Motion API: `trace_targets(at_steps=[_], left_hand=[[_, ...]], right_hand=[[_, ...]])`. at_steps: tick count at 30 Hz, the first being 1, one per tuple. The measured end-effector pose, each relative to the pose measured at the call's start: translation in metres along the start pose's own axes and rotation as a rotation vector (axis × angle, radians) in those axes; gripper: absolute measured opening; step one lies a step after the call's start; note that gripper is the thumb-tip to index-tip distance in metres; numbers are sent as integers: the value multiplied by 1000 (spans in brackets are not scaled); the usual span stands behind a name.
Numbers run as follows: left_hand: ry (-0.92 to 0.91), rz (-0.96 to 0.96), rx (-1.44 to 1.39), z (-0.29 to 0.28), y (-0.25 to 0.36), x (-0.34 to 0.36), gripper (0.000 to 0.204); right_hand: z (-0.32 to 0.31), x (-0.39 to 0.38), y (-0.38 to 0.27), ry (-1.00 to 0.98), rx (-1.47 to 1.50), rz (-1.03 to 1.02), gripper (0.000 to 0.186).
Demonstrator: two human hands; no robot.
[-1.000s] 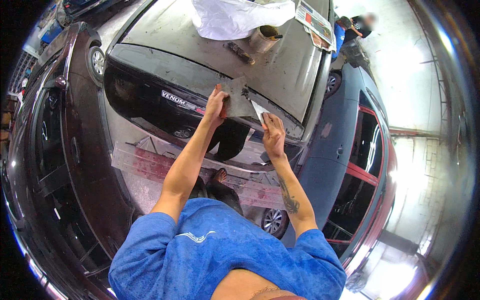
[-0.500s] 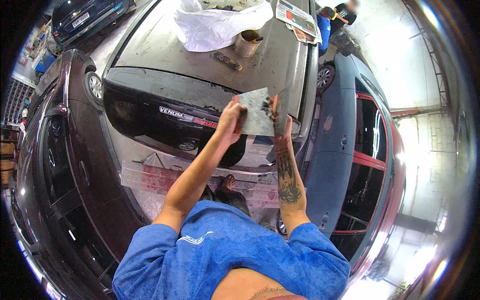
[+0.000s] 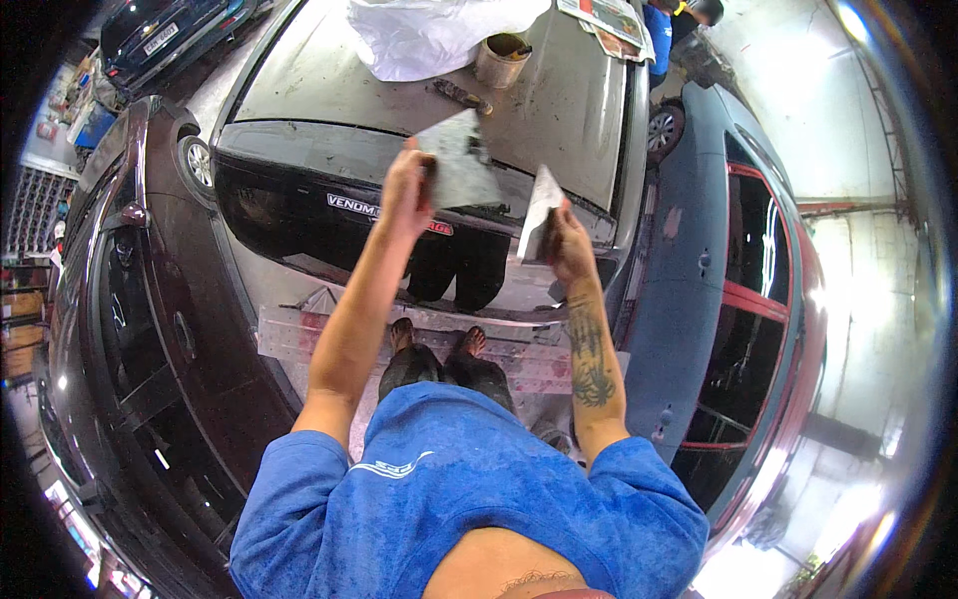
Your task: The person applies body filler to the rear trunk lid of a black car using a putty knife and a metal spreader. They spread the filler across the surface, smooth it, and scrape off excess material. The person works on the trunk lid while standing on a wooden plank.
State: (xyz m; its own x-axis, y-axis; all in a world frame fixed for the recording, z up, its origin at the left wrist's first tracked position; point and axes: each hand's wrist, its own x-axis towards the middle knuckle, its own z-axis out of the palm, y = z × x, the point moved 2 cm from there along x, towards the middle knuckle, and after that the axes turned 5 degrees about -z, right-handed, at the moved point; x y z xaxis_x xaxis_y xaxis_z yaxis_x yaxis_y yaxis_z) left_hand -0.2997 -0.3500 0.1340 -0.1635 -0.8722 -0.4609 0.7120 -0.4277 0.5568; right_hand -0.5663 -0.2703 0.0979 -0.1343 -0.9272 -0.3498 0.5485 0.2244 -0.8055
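My left hand (image 3: 407, 187) grips the edge of a flat grey plate (image 3: 461, 165) with dark putty smeared on it. In my right hand (image 3: 572, 243), the fingers are closed round a flat, pale-faced scraper (image 3: 540, 216), its blade tilted up. A gap separates scraper and plate. Both are held above the black rear panel (image 3: 289, 225) of a car. Beyond my hands, an open tin (image 3: 499, 68) with dark stuff inside stands on the car's grey surface, and a dark, stained stick-like tool (image 3: 462, 97) lies near it.
White plastic sheeting (image 3: 424, 35) and newspapers (image 3: 611, 28) lie on the grey surface. A dark brown car (image 3: 190, 329) stands close on my left, a blue-grey car (image 3: 664, 290) on my right. My feet are on a stained plank (image 3: 309, 339). Another person in blue (image 3: 659, 35) is at the far right.
The plate has moved left and up, and the scraper has come away from it to the right, opening a gap. The view has shifted slightly; both of my feet now show.
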Motion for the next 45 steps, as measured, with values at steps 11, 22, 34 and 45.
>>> trace_targets(at_steps=[11,22,34,45], left_hand=[[128,-19,213,-133,1,4,22],[114,-123,291,-153,-11,-3,50],[172,-97,242,-108,-17,-24,43],[180,-91,336,-145,-24,-15,53]], right_hand=[[-200,12,-48,493,-544,-266,22],[-197,33,-27,593,-815,-343,30],[-215,47,-26,447,-671,-351,23],[-124,50,12,307,-1003,-435,23]])
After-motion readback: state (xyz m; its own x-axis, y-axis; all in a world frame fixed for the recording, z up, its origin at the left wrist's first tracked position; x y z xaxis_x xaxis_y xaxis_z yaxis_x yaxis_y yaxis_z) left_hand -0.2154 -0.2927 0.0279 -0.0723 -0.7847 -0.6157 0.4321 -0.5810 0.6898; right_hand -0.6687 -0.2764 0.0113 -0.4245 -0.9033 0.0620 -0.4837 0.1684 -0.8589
